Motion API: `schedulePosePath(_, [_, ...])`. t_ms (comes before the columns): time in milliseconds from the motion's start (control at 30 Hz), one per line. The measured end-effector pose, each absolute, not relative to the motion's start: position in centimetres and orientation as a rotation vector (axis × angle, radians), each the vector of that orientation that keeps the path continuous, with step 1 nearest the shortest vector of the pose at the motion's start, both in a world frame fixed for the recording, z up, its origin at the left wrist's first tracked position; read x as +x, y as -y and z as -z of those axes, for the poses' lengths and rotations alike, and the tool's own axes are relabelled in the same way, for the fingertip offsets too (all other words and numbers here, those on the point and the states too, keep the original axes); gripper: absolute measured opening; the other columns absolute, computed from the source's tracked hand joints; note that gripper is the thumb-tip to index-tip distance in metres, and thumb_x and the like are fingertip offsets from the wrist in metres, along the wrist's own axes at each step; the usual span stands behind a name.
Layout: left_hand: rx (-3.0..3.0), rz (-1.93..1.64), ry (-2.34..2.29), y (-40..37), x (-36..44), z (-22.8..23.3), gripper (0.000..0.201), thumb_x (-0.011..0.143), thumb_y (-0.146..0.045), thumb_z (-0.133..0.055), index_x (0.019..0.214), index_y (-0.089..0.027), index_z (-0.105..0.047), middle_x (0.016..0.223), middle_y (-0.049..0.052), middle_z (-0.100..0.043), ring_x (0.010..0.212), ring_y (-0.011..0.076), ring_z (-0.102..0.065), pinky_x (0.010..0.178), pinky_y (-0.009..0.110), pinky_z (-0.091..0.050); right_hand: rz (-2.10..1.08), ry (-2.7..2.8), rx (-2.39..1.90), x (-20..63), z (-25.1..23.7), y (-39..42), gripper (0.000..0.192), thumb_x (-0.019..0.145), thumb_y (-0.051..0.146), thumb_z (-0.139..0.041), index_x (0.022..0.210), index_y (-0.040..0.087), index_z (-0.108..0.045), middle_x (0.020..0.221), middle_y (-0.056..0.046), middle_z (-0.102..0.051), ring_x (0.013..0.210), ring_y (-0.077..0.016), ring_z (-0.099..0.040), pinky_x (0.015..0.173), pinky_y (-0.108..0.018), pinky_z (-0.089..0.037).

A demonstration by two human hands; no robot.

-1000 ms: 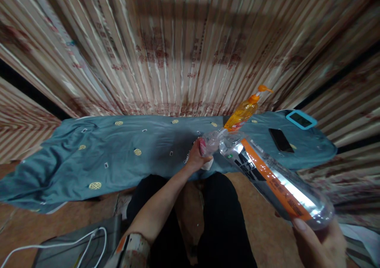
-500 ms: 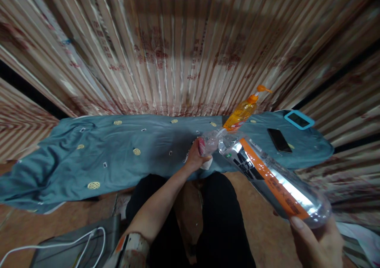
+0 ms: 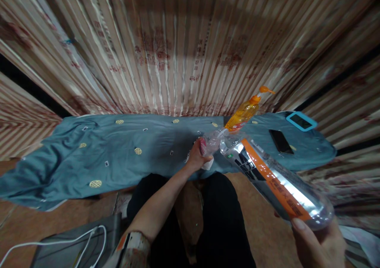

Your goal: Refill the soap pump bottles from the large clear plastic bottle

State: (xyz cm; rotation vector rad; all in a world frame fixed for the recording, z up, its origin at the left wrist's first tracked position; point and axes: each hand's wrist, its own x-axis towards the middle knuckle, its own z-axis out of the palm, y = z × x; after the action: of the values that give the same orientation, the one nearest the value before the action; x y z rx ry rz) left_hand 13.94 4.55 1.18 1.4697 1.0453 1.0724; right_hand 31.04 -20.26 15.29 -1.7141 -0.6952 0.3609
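Seemingly mid-pour, we steady a small clear container (image 3: 209, 143) in our left hand (image 3: 196, 157), fingers closed around it at the near edge of the blue-covered bench (image 3: 124, 149). Our right hand (image 3: 319, 242) grips the base of a large clear bottle with an orange label (image 3: 273, 179), tilted so its neck meets the small container's mouth. By our reading, the next move calls for a slow tilt, keeping the two mouths aligned. To the left the cloth lies bare and wrinkled, with open room to set things down. Just behind the pour stands an orange pump bottle (image 3: 245, 111); farther right lie a black phone (image 3: 281, 141) and a blue-framed device (image 3: 301, 120), crowding that end near the curtain (image 3: 178, 50).
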Motion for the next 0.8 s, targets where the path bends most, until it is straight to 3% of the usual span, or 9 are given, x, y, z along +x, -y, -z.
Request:
schedulePosePath(167, [1.475,-1.075,-1.051,-4.7,14.0,-0.8,0.085,0.057,-0.016,-0.099,0.134,-0.022,-0.063,0.136,0.01,-0.073,0.131,0.0361,-0.069,0.122,0.055,-0.05,-0.364,0.692,-1.72,31.1,-15.2,20.2,0.144,0.06,0.088,-0.092,0.167,0.005,-0.043,0.16,-0.027,-0.052,0.153,-0.0559,-0.043,0.135,-0.071,-0.021])
schedulePosePath(367, [1.471,-1.079,-1.036,-4.6,14.0,-0.9,0.086,0.058,-0.015,-0.097,0.135,-0.021,-0.062,0.138,0.011,-0.072,0.132,0.0367,-0.068,0.123,0.055,-0.05,-0.401,0.712,-1.701,32.2,-14.2,20.6,0.127,0.065,0.081,-0.094,0.163,0.014,-0.049,0.164,-0.023,-0.052,0.155,-0.0554,-0.042,0.133,-0.073,-0.025])
schedulePosePath(500, [1.473,-1.07,-1.033,-4.6,14.0,-1.0,0.085,0.059,-0.015,-0.097,0.136,-0.019,-0.061,0.139,0.014,-0.071,0.133,0.0377,-0.068,0.123,0.055,-0.05,-0.415,0.693,-1.709,32.0,-14.3,20.8,0.126,0.065,0.08,-0.094,0.162,0.015,-0.05,0.162,-0.022,-0.054,0.154,-0.0548,-0.044,0.133,-0.075,-0.024])
schedulePosePath(633, [1.467,-1.083,-1.008,-4.6,14.0,-1.0,0.085,0.059,-0.016,-0.098,0.135,-0.021,-0.062,0.139,0.012,-0.071,0.135,0.0378,-0.067,0.124,0.056,-0.048,-0.373,0.681,-1.769,31.2,-15.0,20.7,0.129,0.065,0.086,-0.09,0.163,0.012,-0.05,0.161,-0.023,-0.055,0.153,-0.0517,-0.048,0.132,-0.071,-0.031])
schedulePosePath(800, [1.46,-1.076,-1.01,-4.5,13.9,-1.2,0.083,0.059,-0.016,-0.099,0.134,-0.021,-0.063,0.137,0.012,-0.072,0.134,0.0375,-0.068,0.123,0.055,-0.049,-0.371,0.715,-1.731,32.5,-13.6,21.0,0.119,0.068,0.079,-0.092,0.161,0.016,-0.053,0.16,-0.02,-0.057,0.152,-0.0528,-0.048,0.133,-0.076,-0.024])
